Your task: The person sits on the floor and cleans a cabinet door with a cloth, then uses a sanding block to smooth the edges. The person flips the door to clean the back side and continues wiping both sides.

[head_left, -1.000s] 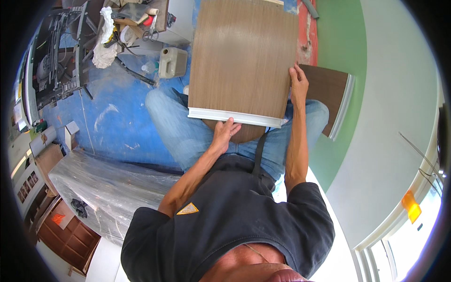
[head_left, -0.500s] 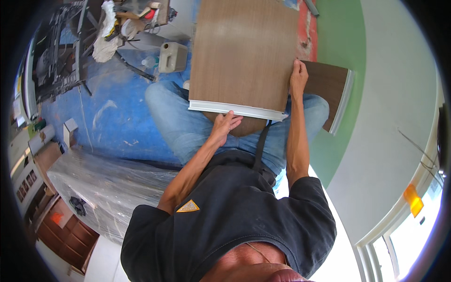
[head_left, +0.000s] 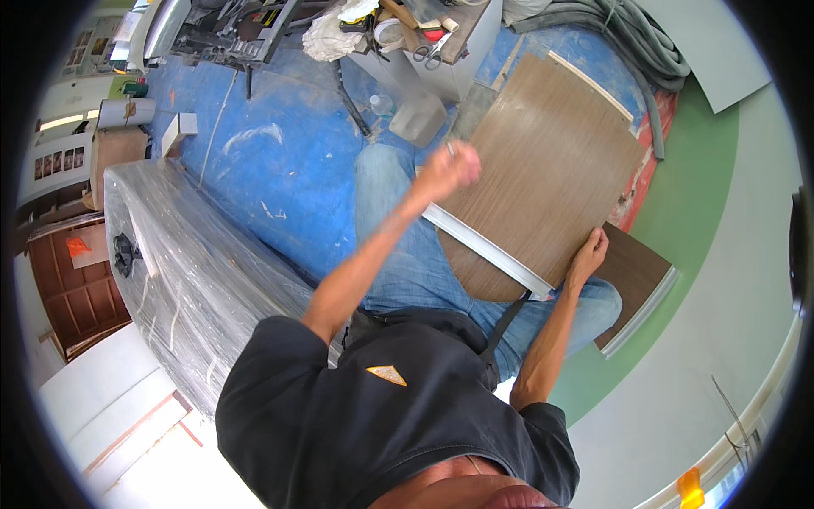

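Observation:
A brown wood-grain board point(head_left: 547, 161) lies across my lap, with a white edge profile point(head_left: 487, 250) along its near edge. My right hand point(head_left: 591, 253) holds the board's right edge, fingers closed round it. My left hand point(head_left: 448, 174) hangs over the board's left corner, away from the profile. Motion smears its fingers, so I cannot make out their shape or anything in them. Beneath the near edge shows a rounded brown surface point(head_left: 475, 270). Beside my right knee, a second brown board point(head_left: 632, 276) with a pale strip on its outer edge lies against the green band.
A plastic jug point(head_left: 418, 120) and a clear bottle point(head_left: 381, 105) stand on the blue floor ahead. Scissors point(head_left: 431, 57) and other tools lie on a low cabinet point(head_left: 462, 72). Coiled grey hose point(head_left: 632, 42) sits at the far right. Plastic-wrapped furniture point(head_left: 203, 271) is to my left.
My left hand has left the white profile and swung forward and left. The view has turned left, so the board appears slanted and further right. My right hand stays on the board's edge.

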Action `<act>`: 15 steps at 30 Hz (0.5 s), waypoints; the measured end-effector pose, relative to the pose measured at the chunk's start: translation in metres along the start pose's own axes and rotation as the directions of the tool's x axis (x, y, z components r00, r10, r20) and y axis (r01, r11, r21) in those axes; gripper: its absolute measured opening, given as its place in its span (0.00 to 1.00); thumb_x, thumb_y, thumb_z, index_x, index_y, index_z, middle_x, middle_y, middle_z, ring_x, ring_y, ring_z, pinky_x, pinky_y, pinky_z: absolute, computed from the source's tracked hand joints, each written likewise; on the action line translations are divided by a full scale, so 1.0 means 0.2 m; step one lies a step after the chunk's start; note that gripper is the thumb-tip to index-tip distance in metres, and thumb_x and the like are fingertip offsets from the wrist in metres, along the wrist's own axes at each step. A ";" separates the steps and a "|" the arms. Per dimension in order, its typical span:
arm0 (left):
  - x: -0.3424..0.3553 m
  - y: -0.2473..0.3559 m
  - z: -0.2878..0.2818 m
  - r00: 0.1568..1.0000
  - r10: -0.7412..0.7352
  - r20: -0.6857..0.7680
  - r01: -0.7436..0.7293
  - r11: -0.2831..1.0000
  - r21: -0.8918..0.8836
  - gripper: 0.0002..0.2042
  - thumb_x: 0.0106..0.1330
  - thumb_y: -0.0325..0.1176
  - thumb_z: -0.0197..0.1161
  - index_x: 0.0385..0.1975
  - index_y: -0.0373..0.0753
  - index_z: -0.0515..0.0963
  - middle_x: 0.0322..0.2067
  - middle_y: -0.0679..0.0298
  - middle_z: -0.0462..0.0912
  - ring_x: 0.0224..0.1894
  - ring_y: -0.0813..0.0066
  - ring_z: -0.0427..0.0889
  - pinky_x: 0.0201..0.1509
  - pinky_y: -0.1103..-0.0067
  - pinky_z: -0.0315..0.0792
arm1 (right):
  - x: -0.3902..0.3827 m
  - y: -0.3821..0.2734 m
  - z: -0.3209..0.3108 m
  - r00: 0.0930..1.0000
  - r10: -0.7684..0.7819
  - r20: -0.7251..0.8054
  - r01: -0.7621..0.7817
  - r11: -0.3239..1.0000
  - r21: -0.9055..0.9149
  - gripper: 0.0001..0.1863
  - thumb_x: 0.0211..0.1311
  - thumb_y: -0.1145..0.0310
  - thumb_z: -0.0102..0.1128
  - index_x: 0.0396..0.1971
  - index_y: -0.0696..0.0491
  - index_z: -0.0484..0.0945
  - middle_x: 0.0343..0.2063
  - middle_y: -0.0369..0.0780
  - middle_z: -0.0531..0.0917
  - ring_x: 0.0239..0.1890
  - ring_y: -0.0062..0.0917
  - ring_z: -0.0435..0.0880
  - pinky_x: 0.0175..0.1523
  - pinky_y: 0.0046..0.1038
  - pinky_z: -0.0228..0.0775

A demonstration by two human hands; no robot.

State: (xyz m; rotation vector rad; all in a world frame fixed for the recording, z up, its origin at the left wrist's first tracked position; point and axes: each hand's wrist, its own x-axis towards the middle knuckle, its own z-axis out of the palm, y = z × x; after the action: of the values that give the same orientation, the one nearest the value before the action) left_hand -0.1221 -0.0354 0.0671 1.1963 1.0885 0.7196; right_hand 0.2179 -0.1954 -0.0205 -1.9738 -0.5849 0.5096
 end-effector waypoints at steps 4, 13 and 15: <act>0.60 0.16 -0.41 0.858 0.251 -0.449 -0.195 0.966 0.168 0.10 0.72 0.36 0.57 0.41 0.34 0.77 0.30 0.61 0.85 0.30 0.76 0.85 0.35 0.79 0.78 | -0.09 0.01 -0.01 0.999 -0.029 0.014 0.029 1.000 -0.011 0.23 0.79 0.56 0.49 0.55 0.63 0.77 0.48 0.46 0.83 0.51 0.32 0.80 0.60 0.32 0.69; 1.50 -0.07 -0.89 0.930 -0.109 -0.351 0.117 0.993 0.002 0.22 0.77 0.48 0.57 0.40 0.30 0.81 0.31 0.55 0.88 0.31 0.68 0.89 0.36 0.77 0.84 | -0.13 0.02 -0.03 0.991 -0.127 -0.054 0.121 0.988 -0.095 0.22 0.80 0.58 0.46 0.56 0.61 0.79 0.52 0.47 0.83 0.56 0.33 0.81 0.64 0.32 0.67; 1.63 -0.11 -0.94 0.925 -0.168 -0.341 0.108 0.976 -0.189 0.16 0.78 0.39 0.56 0.39 0.29 0.80 0.32 0.57 0.86 0.32 0.71 0.86 0.35 0.77 0.84 | -0.16 0.03 -0.04 0.995 -0.080 -0.061 0.074 0.992 -0.102 0.21 0.79 0.60 0.48 0.56 0.61 0.79 0.52 0.48 0.84 0.56 0.36 0.81 0.63 0.34 0.69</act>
State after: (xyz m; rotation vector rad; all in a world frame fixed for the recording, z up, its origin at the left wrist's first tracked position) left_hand -0.1860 0.3185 -0.0439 0.8537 1.3684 0.9205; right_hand 0.1991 -0.2230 -0.0192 -2.0457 -0.6542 0.3738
